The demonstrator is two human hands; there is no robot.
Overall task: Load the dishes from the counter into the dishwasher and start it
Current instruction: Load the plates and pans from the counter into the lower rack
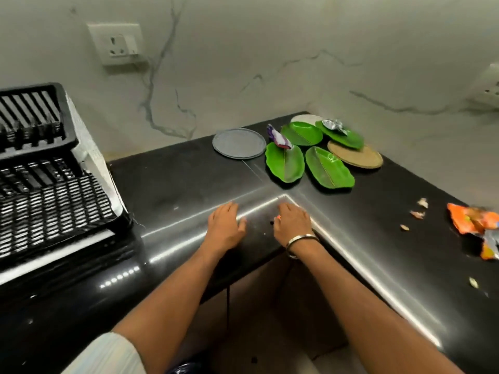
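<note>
L hand (225, 228): I'm seeing it lying flat, fingers straight, holding nothing, at worktop's (172, 190) inner corner.
R hand (293, 225): likewise lying flat, empty.
Leaf plates (285, 163): sitting twd back corner, ahead-right of hands; long axes pointing away; R hand nearer.

A black L-shaped counter (172, 184) carries a black dish rack (46, 168), a grey plate (239, 143), green leaf plates (285, 163), a tan plate (359, 157), an orange wrapper (472, 218) and both hands.
</note>
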